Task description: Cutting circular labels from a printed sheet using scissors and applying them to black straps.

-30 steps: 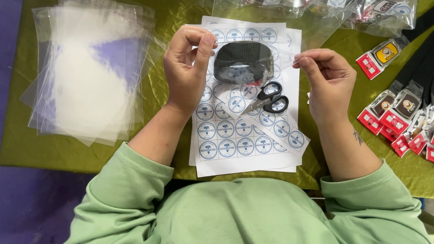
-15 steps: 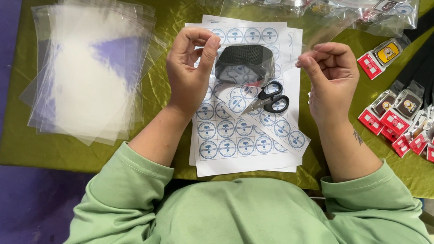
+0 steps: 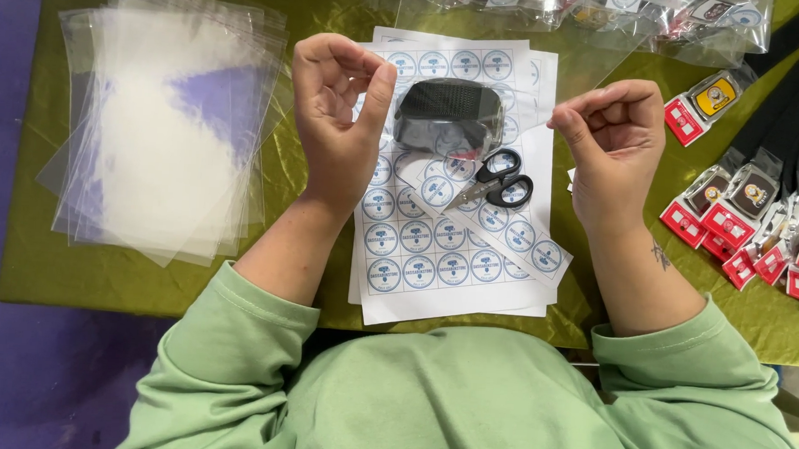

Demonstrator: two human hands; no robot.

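Nearest, green sweatshirt sleeves frame the white sheets of round blue-printed stickers [image 3: 434, 263] lying flat on the olive-green satin-covered counter [image 3: 96, 272]. Small black-handled scissors [image 3: 497, 180] rest on the sheets, blades closed, untouched. Just beyond them sits a black folded item inside a clear plastic bag [image 3: 448, 116], on the sticker sheets between both hands.

Left hand [image 3: 337, 121] is raised over the sheets' left edge, thumb and fingers curled together in a pinch; what it pinches is too small or too clear to tell. Right hand [image 3: 609, 140] is likewise curled shut just right of the bag, fingertips pinched, contents not visible.

Left of the hands, a thick stack of empty clear plastic sleeves [image 3: 163, 130] remains unused. Right side holds a row of black lanyards with red-carded clips [image 3: 746, 224], unbagged. Far edge shows several already bagged items [image 3: 557, 5]. Judged from this: some packing is finished, one bag is in hand, plenty is left.
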